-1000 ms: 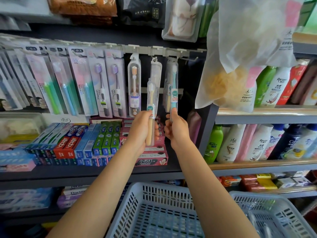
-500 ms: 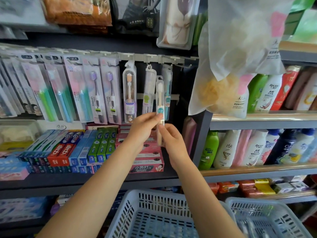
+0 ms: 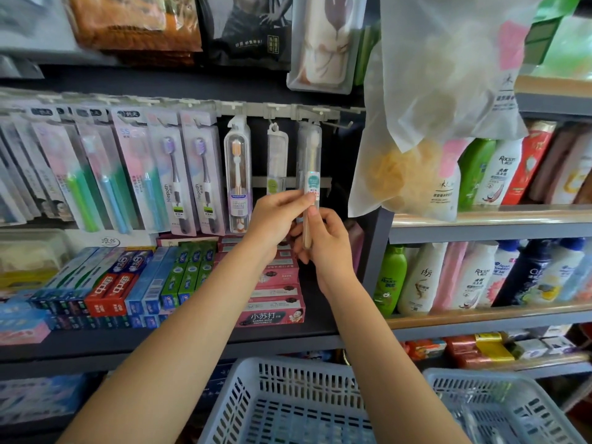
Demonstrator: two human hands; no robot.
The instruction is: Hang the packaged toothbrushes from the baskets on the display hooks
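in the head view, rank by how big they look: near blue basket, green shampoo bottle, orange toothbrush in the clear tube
1. near blue basket, though nearness to the camera inflates it
2. orange toothbrush tube
3. green shampoo bottle, close to the tube

Head-worn view, close, facing shelves (image 3: 288,338)

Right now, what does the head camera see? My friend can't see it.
Both hands, left hand and right hand, hold a packaged toothbrush up at the display hooks, beside other hanging toothbrushes. Two blue baskets sit below.
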